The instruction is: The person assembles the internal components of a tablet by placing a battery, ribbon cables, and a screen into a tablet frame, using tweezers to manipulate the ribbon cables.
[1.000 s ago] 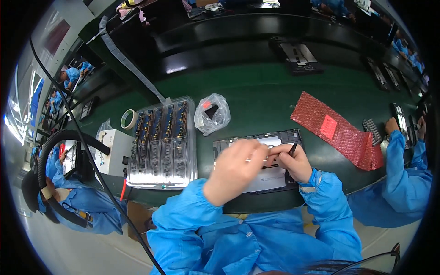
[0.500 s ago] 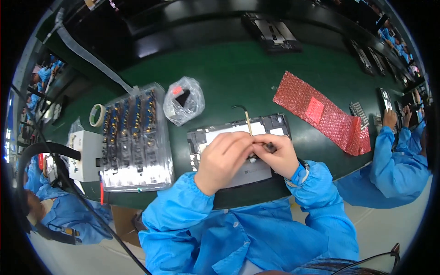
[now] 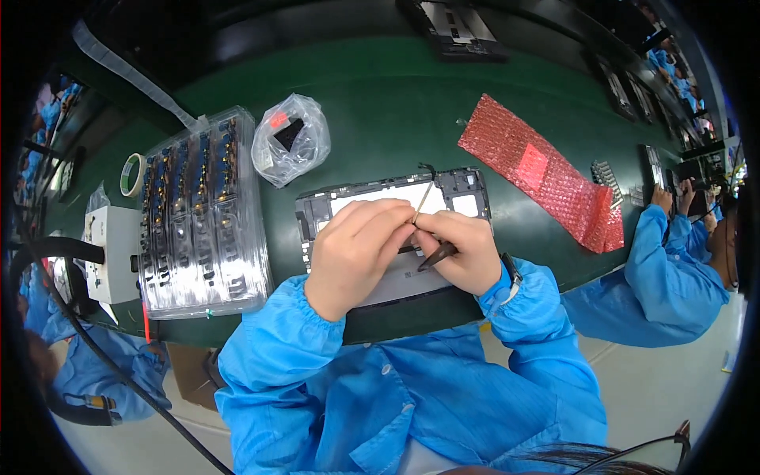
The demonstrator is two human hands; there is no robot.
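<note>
Over a flat tablet-like device frame (image 3: 467, 184), black-edged with pale panels, my two hands meet with fingertips pinched close together. A thin tan strip (image 3: 425, 196), like a flex cable with a dark curled end, sticks up from between the fingertips. My left hand (image 3: 356, 249) is closed on its lower end. My right hand (image 3: 465, 247) is closed too, its thumb and forefinger at the same spot. A dark, slim tool (image 3: 438, 255) lies within the right hand's grip; its exact kind is unclear. Both hands hide the middle of the frame.
On the left stand a clear plastic tray (image 3: 257, 237) of small circuit parts, a tape roll (image 3: 133, 175) and a white box (image 3: 113, 255). A clear plastic bag (image 3: 313, 146) lies behind. Red bubble wrap (image 3: 495, 134) and another person's sleeve (image 3: 681, 285) are at right.
The whole view has shifted, so the table things sit slightly higher and further left. The strip now leans more to the right, and the dark tool in my right hand has turned.
</note>
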